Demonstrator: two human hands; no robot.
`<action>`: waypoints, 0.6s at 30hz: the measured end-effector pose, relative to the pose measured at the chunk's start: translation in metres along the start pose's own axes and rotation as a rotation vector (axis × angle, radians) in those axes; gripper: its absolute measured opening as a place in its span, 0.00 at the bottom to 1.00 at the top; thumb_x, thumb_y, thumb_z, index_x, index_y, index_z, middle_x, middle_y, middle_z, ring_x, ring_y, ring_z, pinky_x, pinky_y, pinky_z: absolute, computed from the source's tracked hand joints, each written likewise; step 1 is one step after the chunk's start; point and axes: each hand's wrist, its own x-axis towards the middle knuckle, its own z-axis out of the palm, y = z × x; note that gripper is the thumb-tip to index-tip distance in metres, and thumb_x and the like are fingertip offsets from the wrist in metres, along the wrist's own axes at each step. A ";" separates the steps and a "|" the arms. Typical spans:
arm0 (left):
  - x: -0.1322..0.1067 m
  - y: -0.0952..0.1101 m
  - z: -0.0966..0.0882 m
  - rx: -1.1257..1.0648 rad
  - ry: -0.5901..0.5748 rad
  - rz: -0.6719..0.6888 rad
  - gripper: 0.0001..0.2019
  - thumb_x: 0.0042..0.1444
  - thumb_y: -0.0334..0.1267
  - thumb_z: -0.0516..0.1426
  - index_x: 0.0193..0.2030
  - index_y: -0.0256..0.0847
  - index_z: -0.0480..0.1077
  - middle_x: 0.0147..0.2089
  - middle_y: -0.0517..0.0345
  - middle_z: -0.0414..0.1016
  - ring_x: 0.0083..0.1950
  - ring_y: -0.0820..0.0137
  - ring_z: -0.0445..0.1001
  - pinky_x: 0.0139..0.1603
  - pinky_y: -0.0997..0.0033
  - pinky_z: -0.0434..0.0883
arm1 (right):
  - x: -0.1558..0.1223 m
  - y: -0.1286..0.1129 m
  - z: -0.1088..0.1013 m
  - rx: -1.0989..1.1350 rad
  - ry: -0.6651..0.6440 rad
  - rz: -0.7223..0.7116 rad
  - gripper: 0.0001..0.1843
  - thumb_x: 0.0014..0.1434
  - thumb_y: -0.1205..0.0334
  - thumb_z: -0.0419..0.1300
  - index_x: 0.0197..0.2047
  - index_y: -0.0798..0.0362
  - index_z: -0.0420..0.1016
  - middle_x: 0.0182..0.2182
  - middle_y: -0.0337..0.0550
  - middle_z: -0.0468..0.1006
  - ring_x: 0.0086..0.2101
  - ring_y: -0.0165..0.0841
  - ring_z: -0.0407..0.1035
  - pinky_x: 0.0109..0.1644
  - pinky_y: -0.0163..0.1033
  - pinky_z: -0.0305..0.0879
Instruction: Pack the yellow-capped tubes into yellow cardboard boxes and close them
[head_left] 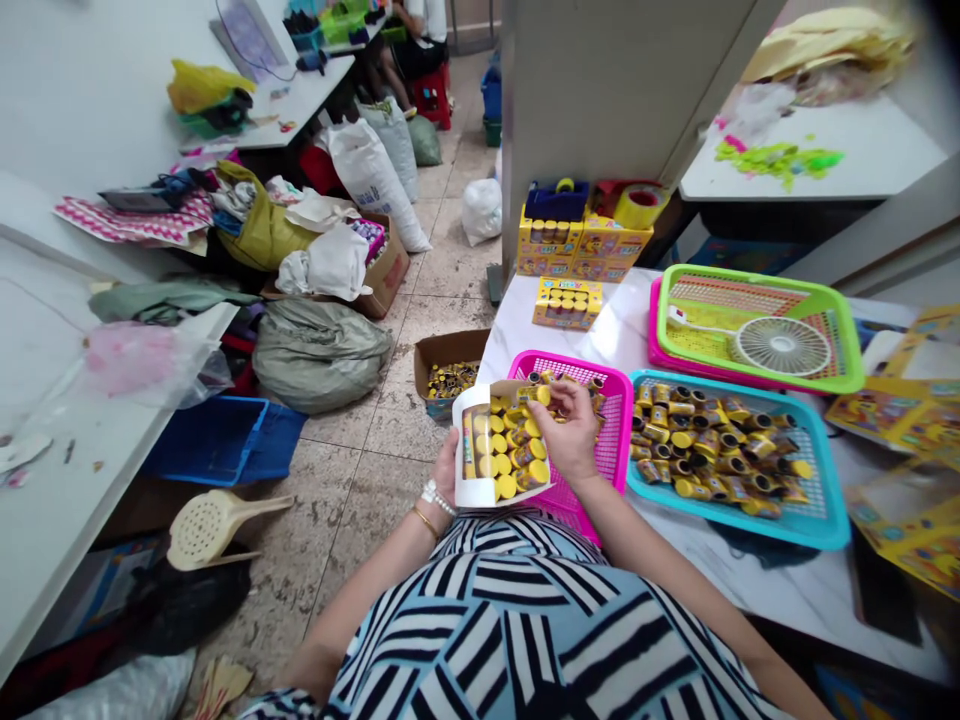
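My left hand [448,468] grips the underside of a small white cardboard box [480,445] packed with several yellow-capped little bottles. My right hand [570,425] is closed in a pinch on one yellow-capped bottle [541,396] at the box's top edge. Both hands hover over a pink mesh basket [611,420] at the table's near corner. Right of it, a turquoise tray [821,500] holds a heap of the same bottles [712,445].
A green tray on a pink one carries a small white fan [780,345]. Yellow printed cartons [566,300] and tape rolls stand behind. A brown box of bottles [448,375] sits on the floor, beside bags, a blue crate [217,440] and a left-hand table.
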 end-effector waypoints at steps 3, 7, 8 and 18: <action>0.003 0.004 0.002 0.025 0.038 0.011 0.41 0.56 0.68 0.45 0.63 0.35 0.60 0.60 0.40 0.70 0.65 0.49 0.64 0.64 0.45 0.59 | 0.005 -0.007 -0.005 -0.135 -0.063 -0.083 0.16 0.56 0.56 0.62 0.47 0.49 0.69 0.41 0.43 0.76 0.38 0.35 0.71 0.46 0.42 0.68; 0.006 -0.003 -0.010 0.024 0.038 0.010 0.38 0.55 0.66 0.49 0.62 0.36 0.62 0.58 0.42 0.73 0.62 0.48 0.68 0.63 0.44 0.61 | 0.008 -0.011 -0.014 -0.384 -0.167 -0.219 0.12 0.57 0.59 0.59 0.46 0.50 0.71 0.39 0.44 0.76 0.38 0.37 0.70 0.47 0.43 0.66; 0.005 -0.006 -0.014 0.018 0.033 0.016 0.37 0.55 0.65 0.50 0.62 0.37 0.62 0.58 0.43 0.73 0.61 0.49 0.69 0.63 0.43 0.61 | 0.007 -0.010 -0.016 -0.432 -0.183 -0.247 0.11 0.57 0.59 0.59 0.44 0.50 0.71 0.38 0.44 0.76 0.38 0.38 0.69 0.47 0.43 0.66; -0.003 -0.018 -0.032 -0.055 -0.013 -0.019 0.36 0.54 0.57 0.58 0.64 0.37 0.60 0.57 0.40 0.73 0.59 0.50 0.72 0.63 0.42 0.61 | -0.011 0.004 -0.011 -0.555 -0.181 -0.196 0.09 0.56 0.59 0.59 0.41 0.51 0.69 0.38 0.47 0.76 0.41 0.41 0.69 0.48 0.44 0.64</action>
